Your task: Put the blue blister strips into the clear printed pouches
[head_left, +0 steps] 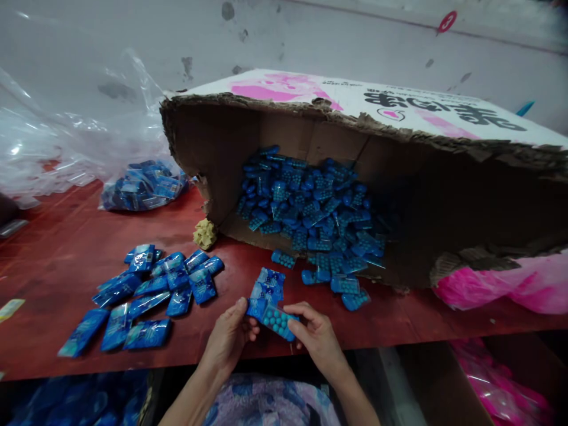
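My left hand (229,332) pinches a blue printed packet sleeve (256,308) between thumb and fingers. Closed on a small clear-topped pack of round blue balls (277,321) is my right hand (317,336). The pack's left end meets the sleeve; whether it is inside cannot be made out. Just beyond my hands, flat blue sleeves (268,285) lie on the red table (239,266). Many similar ball packs (306,201) are heaped in a cardboard box on its side, and a few have spilled out in front. Blue wrapped packets (153,285) lie scattered to my left.
The torn-edged cardboard box (213,142) takes up the back right. A yellowish crumpled lump (205,234) touches its left corner. Behind the packets sits a clear bag (144,186) of blue packets. Pink plastic (501,281) lies at right; blue items (80,399) are below the table edge.
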The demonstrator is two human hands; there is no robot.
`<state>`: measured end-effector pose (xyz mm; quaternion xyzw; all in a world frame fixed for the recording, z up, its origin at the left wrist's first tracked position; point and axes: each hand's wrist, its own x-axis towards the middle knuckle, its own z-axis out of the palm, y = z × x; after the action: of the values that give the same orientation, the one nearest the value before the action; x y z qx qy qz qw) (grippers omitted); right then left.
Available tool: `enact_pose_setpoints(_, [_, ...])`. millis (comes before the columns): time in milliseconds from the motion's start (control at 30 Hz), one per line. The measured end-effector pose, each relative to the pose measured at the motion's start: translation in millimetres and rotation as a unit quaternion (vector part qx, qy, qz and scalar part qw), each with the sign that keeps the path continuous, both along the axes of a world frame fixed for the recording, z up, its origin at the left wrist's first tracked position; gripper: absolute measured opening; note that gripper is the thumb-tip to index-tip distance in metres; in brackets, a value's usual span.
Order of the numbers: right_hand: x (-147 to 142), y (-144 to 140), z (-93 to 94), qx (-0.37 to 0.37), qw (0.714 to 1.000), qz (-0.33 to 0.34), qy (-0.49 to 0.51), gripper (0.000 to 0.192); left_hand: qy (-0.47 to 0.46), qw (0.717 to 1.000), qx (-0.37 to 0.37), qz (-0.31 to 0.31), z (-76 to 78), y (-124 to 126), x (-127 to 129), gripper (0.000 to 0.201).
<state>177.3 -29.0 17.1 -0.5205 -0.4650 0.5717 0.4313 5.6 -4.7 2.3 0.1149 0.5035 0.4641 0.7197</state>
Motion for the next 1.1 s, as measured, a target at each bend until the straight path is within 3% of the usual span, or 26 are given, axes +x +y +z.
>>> enact_pose_setpoints(200, [2,2,7.7,0.077,0.995,0.013,-0.057,0.020,0.039,0.998,0.040,-0.019,4.7,1,-5,0.032])
enact_pose_setpoints(333, [1,2,5.4,0.038,0.999,0.019,-0.028,0.019,0.098,0.991,0.091,0.002,0.3,1,-9,0.028])
enact_pose_setpoints(467, [0,2,2.3,-0.022,0.999,0.025,0.016,0.022,0.137,0.982,0.128,-0.019,-3.3,4,-14,0.025])
enact_pose_setpoints(633, [-4,0,3.4,0.052,0.998,-0.003,-0.025,0.017,0.145,0.981,0.129,-0.021,-1.6,6,-16,0.024])
enact_pose_setpoints(800, [-6,-3,-2.3,0.018,1.000,-0.003,-0.020,0.019,0.130,0.983,0.126,-0.019,-1.5,6,-14,0.025])
enact_pose_setpoints(967, [-10,-8,-1.6,0.133,0.983,-0.023,-0.122,0.020,0.076,0.996,0.056,0.001,4.6,1,-5,0.034])
enact_pose_setpoints(1100, [-22,-11,-2.2,0.134,0.984,-0.024,-0.116,0.021,0.036,0.999,0.031,0.004,12.6,-5,6,0.029])
